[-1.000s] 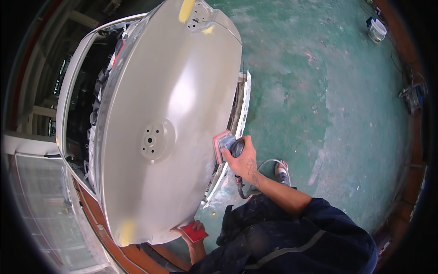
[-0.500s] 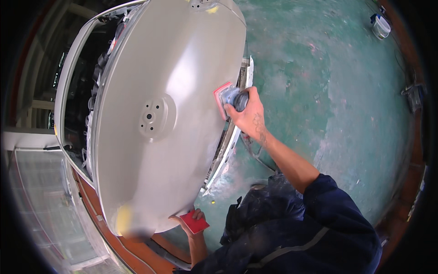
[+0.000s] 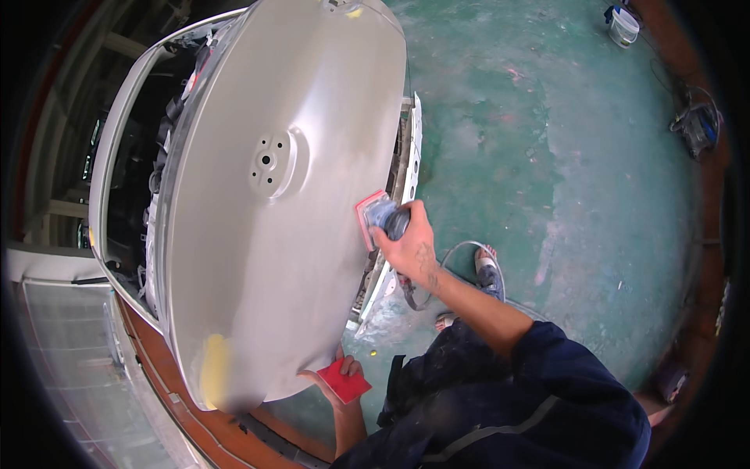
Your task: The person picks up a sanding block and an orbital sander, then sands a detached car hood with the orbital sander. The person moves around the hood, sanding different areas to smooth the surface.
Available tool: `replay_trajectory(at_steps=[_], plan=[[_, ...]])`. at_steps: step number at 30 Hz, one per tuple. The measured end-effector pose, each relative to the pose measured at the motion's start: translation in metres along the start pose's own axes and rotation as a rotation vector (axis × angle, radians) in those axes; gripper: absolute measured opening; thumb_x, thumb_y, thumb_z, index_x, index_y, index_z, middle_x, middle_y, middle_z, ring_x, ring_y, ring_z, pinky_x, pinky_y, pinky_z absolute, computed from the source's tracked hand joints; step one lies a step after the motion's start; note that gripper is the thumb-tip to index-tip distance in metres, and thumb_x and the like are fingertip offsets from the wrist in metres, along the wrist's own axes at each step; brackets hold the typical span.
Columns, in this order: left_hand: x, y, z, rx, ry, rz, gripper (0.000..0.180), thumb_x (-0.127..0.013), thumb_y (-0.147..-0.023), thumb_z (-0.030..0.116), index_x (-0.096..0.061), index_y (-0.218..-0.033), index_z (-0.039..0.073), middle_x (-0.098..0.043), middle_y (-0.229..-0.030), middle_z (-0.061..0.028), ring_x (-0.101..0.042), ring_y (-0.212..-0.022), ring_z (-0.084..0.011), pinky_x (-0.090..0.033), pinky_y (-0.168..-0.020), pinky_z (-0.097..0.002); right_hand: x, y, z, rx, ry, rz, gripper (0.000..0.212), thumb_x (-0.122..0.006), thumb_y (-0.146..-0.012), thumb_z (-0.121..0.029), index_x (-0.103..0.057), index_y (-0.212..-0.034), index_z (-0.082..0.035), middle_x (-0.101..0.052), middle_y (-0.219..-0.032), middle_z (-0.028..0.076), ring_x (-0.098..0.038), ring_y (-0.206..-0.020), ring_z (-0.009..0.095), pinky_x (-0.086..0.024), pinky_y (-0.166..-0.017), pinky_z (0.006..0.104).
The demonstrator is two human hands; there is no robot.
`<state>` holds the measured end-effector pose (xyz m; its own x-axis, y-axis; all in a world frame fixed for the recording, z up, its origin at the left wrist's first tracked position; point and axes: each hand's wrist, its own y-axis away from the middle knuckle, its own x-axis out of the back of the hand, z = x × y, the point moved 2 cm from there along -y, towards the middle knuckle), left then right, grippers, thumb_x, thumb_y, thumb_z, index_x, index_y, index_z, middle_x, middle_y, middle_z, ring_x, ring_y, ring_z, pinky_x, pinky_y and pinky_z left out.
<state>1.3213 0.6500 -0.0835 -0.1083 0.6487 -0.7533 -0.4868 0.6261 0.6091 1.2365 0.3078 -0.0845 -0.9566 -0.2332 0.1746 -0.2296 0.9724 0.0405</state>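
Right hand [image 3: 414, 246] is gripping a sander [image 3: 380, 214]; left hand [image 3: 330, 392] is clasping a red pad [image 3: 348, 384]; white bucket [image 3: 623, 30] is standing apart, contents unclear.

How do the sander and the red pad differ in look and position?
The sander is bulky, with a rounded dark top; the red pad is flat. The sander is mostly bluish grey and dark with a reddish rim, while the red pad looks red all over. The right hand has the sander at the panel's edge; the left hand has the red pad near its lower end. Both are hand-held.
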Motion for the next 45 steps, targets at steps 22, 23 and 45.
replay_trajectory(at_steps=[22, 23, 45], plan=[[0.083, 0.054, 0.108, -0.373, -0.533, 0.375, 0.084, -0.035, -0.094, 0.086, -0.050, -0.128, 0.011, -0.061, -0.115, -0.0096, -0.041, -0.052, -0.0165, -0.035, -0.044, -0.0296, 0.000, -0.059, 0.008, -0.114, 0.061, 0.181, 0.066, -0.086, -0.078, -0.039, -0.053, -0.114, 0.005, -0.071, -0.094, 0.023, -0.071, -0.090, 0.039, -0.056, -0.081, 0.0455], [0.081, 0.055, 0.107, -0.379, -0.528, 0.384, 0.085, -0.035, -0.094, 0.086, -0.050, -0.129, 0.010, -0.062, -0.116, -0.0109, -0.041, -0.051, -0.0164, -0.034, -0.043, -0.0292, 0.000, -0.061, 0.009, -0.135, 0.065, 0.181, 0.066, -0.086, -0.078, -0.039, -0.052, -0.114, 0.005, -0.070, -0.093, 0.023, -0.071, -0.089, 0.039, -0.056, -0.081, 0.0455], [0.088, 0.065, 0.117, -0.327, -0.494, 0.427, 0.082, -0.027, -0.095, 0.085, -0.054, -0.129, 0.016, -0.060, -0.110, -0.0018, -0.044, -0.056, -0.0189, -0.036, -0.046, -0.0321, 0.000, -0.035, -0.025, 0.087, 0.048, 0.224, 0.060, -0.085, -0.078, -0.035, -0.053, -0.111, 0.004, -0.067, -0.096, 0.025, -0.069, -0.092, 0.041, -0.055, -0.083, 0.0461]])
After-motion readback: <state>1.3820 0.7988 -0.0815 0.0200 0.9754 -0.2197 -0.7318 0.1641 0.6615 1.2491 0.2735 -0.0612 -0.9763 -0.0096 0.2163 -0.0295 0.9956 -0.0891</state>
